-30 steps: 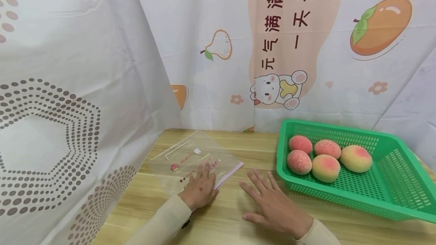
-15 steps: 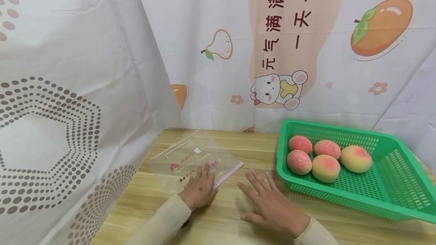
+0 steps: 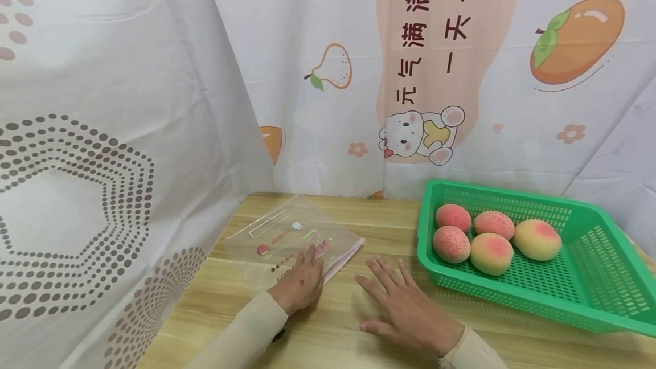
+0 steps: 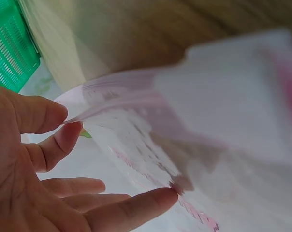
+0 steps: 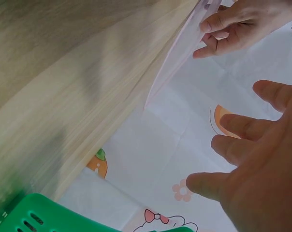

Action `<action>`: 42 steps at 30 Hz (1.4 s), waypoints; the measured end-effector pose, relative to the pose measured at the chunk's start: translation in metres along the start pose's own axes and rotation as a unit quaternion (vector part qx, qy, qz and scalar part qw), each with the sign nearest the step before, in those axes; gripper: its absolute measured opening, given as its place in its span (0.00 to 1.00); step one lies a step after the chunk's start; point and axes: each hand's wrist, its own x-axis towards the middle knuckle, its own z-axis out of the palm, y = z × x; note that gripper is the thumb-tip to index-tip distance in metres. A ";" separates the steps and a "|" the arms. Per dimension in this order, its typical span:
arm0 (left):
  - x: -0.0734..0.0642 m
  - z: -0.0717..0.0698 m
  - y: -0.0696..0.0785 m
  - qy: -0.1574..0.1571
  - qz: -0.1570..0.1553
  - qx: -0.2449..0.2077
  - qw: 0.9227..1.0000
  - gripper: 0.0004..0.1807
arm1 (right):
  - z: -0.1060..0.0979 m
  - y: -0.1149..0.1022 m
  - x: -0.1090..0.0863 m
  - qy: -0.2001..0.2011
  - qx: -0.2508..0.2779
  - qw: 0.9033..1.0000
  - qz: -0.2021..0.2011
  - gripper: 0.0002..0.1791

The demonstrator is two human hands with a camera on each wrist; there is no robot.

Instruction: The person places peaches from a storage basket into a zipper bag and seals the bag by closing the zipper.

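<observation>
A clear zip bag (image 3: 279, 229) with small printed pictures lies on the table, its pale pink zip edge (image 3: 344, 259) facing the right hand. My left hand (image 3: 299, 285) is at that edge. In the left wrist view, the thumb and index finger pinch one layer of the bag's mouth (image 4: 119, 99), and the mouth gapes a little. Another fingertip (image 4: 167, 195) touches the printed film. My right hand (image 3: 407, 312) is held above the table between bag and basket, fingers spread and holding nothing; the right wrist view shows the same hand (image 5: 262, 159) with straight fingers.
A green plastic basket (image 3: 512, 295) stands on the right of the wooden table (image 3: 205, 312). Inside it are several peaches (image 3: 492, 253), some deep pink, others yellow with a pink blush. Printed white cloth (image 3: 328, 147) hangs behind the table and along the left.
My left hand has lifted the bag's zip edge slightly, and its two layers now stand a little apart. The right hand has drifted slightly left. Basket and peaches stay put.
</observation>
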 end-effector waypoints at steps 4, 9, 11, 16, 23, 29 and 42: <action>0.001 -0.001 0.000 -0.010 -0.015 -0.016 1.000 0.05 | 0.000 0.000 0.000 -0.005 0.000 1.000 0.002 0.40; 0.001 -0.005 -0.002 -0.012 -0.013 -0.056 0.998 0.05 | 0.000 0.000 0.000 -0.018 0.012 1.000 0.007 0.39; 0.001 -0.006 -0.003 -0.014 -0.015 -0.079 0.997 0.06 | 0.001 0.001 0.000 -0.023 0.016 1.000 0.008 0.39; 0.001 -0.008 -0.006 -0.010 -0.021 -0.125 0.992 0.07 | 0.003 0.001 0.002 -0.029 0.029 0.999 0.008 0.39; 0.001 -0.011 -0.007 0.008 -0.012 -0.184 0.983 0.04 | 0.008 0.003 0.003 -0.026 0.040 0.999 0.008 0.40; 0.001 -0.011 -0.009 0.009 -0.019 -0.244 0.969 0.04 | 0.011 0.002 0.005 -0.026 0.035 0.999 0.004 0.39; 0.001 -0.014 -0.009 -0.036 -0.076 -0.412 0.907 0.10 | 0.011 -0.003 0.011 -0.047 0.042 0.998 0.003 0.39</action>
